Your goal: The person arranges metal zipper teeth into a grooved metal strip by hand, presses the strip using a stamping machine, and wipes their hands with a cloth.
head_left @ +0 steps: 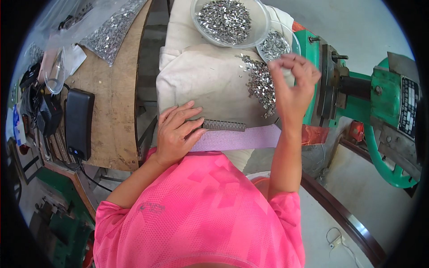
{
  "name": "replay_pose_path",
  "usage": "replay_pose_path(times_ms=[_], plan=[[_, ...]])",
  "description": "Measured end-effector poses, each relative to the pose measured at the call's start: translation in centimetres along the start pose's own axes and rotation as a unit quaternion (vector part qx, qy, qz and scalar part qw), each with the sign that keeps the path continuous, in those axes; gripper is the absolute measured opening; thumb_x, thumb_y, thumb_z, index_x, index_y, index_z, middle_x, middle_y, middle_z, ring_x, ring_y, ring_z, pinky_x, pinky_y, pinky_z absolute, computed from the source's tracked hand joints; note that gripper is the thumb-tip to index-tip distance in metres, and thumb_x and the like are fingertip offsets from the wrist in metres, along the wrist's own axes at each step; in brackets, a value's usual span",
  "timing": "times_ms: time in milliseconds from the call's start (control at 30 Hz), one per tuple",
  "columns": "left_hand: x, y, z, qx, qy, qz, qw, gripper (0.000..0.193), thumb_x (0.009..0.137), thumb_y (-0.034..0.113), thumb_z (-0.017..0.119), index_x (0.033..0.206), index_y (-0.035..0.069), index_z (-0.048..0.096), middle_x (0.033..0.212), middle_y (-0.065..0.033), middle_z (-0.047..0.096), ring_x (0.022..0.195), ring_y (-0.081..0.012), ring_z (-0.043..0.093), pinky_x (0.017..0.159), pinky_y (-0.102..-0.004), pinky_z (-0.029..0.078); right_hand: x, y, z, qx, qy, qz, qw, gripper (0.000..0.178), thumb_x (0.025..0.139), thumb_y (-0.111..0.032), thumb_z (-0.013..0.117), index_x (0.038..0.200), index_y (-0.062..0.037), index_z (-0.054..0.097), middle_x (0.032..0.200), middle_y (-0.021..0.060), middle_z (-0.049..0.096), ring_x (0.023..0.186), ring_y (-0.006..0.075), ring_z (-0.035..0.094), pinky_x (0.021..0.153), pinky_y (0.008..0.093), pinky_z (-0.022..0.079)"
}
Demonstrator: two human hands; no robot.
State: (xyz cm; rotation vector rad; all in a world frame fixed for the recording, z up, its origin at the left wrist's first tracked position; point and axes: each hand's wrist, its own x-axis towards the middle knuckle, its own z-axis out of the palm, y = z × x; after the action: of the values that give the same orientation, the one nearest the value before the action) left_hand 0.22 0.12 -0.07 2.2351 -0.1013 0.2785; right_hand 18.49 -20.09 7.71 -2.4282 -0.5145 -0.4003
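My left hand lies at the near edge of a cloth-covered work surface, thumb and fingers closed round the left end of a dark slotted metal bar. The bar rests along a strip of lilac woven material. Raised over the right side of the cloth, my right hand is slightly blurred, thumb and forefinger drawn together in a pinch; whatever is between them is too small to make out. Beside and below it spreads a pile of small shiny metal pieces.
Beyond the pile stand a large clear tub and a smaller clear dish, both holding small metal pieces. A green machine borders the right. At left, a wooden table carries a black power bank and a bag of metal pieces.
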Motion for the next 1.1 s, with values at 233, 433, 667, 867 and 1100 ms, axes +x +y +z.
replay_pose_path(times_ms=[233,433,667,867,1100], plan=[[-0.3,-0.2,-0.6,0.032,0.004,0.0,0.999,0.019,0.076,0.017,0.081,0.093,0.01,0.074,0.119,-0.0041,0.069,0.124,-0.0241,0.06,0.102,-0.0435,0.041,-3.1,1.0,-1.7,-0.019,-0.04,-0.043,0.998,0.009,0.08,-0.009,0.078,0.088,-0.0079,0.074,0.091,0.0062,0.067,0.092,0.0261,0.056,0.085,0.038,0.042],[0.1,0.3,0.7,-0.006,0.024,0.032,0.999,0.017,0.078,0.018,0.078,0.093,0.01,0.074,0.12,-0.0042,0.066,0.125,-0.0255,0.057,0.102,-0.0447,0.04,-16.3,4.5,-7.3,-0.052,-0.011,0.125,0.991,0.017,0.089,-0.005,0.071,0.106,-0.0011,0.074,0.106,0.0125,0.065,0.096,0.025,0.062,0.082,0.0358,0.05],[-0.2,1.3,0.8,0.018,0.036,0.004,0.999,0.014,0.081,0.018,0.076,0.091,0.009,0.073,0.121,-0.0051,0.065,0.126,-0.0236,0.054,0.104,-0.0419,0.037,-19.0,10.5,-7.6,-0.047,-0.049,0.131,0.989,0.031,0.089,-0.011,0.073,0.119,-0.0025,0.07,0.116,0.0108,0.061,0.102,0.0238,0.06,0.084,0.0348,0.049],[0.2,2.2,-0.6,-0.03,0.012,-0.01,0.999,0.014,0.081,0.014,0.076,0.093,0.005,0.072,0.112,-0.0083,0.066,0.101,-0.0257,0.065,0.087,-0.0377,0.05,-19.2,11.6,-9.3,0.03,-0.083,0.252,0.964,0.031,0.084,-0.004,0.075,0.115,-0.0022,0.072,0.109,0.0081,0.061,0.095,0.0184,0.06,0.081,0.03,0.049],[0.8,2.7,-2.8,-0.124,0.019,-0.141,0.982,0.008,0.086,0.004,0.072,0.094,0.001,0.071,0.097,-0.0101,0.064,0.081,-0.016,0.064,0.069,-0.0281,0.051,-16.0,3.6,-8.3,0.068,-0.049,0.186,0.979,0.029,0.072,0.002,0.082,0.1,-0.0012,0.076,0.093,0.007,0.065,0.082,0.0151,0.061,0.071,0.0271,0.05]])
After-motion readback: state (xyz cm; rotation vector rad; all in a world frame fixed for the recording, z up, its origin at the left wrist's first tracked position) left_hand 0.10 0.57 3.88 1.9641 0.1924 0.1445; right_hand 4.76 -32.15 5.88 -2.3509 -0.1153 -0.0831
